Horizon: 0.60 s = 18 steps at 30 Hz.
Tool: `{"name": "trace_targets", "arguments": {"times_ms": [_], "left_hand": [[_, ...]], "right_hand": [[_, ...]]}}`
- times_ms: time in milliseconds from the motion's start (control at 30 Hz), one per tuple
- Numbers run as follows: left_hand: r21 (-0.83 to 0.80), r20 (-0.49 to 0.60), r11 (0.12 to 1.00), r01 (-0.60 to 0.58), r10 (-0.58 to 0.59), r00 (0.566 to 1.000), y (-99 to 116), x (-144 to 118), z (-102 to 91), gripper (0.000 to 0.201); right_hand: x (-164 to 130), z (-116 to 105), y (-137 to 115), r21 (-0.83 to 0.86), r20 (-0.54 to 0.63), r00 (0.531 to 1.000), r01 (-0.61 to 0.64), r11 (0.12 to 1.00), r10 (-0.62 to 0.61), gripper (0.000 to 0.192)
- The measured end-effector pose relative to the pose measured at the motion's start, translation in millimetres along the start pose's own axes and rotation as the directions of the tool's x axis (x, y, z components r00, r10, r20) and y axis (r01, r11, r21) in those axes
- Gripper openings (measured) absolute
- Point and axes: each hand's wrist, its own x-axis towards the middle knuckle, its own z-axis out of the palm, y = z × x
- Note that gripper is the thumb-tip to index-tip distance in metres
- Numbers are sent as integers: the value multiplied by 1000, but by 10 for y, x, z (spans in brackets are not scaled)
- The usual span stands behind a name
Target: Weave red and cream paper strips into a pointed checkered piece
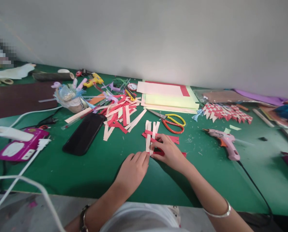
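Pale pink paper strips (148, 138) stand lengthwise across red paper strips (174, 139), interlaced on the table in front of me. My left hand (134, 168) has its fingers together, pressing the left end of the nearest red strip at the bottom of the weave. With thumb and fingers closed, my right hand (169, 150) pinches a pale strip and the red one near the same spot; its fingers hide part of the weave. Just beyond lie scissors (174, 124) with red and yellow handles, their blades pointing left.
A heap of cut strips (119, 111) and a black phone (84, 133) lie left. Paper sheets (170, 100) are stacked behind. To the right are a pink glue gun (227, 141) and woven checkered pieces (227, 112). A purple power strip (23, 145) with cables sits far left.
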Motion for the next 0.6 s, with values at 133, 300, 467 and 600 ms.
{"name": "trace_targets", "arguments": {"times_ms": [133, 300, 467, 600], "left_hand": [[-21, 11, 999, 27, -27, 1000, 38, -22, 5, 33], [-17, 73, 1000, 16, -15, 997, 13, -32, 10, 36], [-15, 117, 998, -61, 63, 991, -73, -86, 20, 41], [-26, 144, 994, -108, 110, 983, -165, -105, 8, 47]], "right_hand": [[23, -26, -22, -11, 16, 1000, -12, 1000, 12, 9], [19, -139, 16, 99, 100, 993, 47, 994, -57, 16], [13, -114, 63, 111, 77, 996, 28, 993, -37, 13], [36, -64, 87, 78, 58, 998, 27, 997, -32, 12]]}}
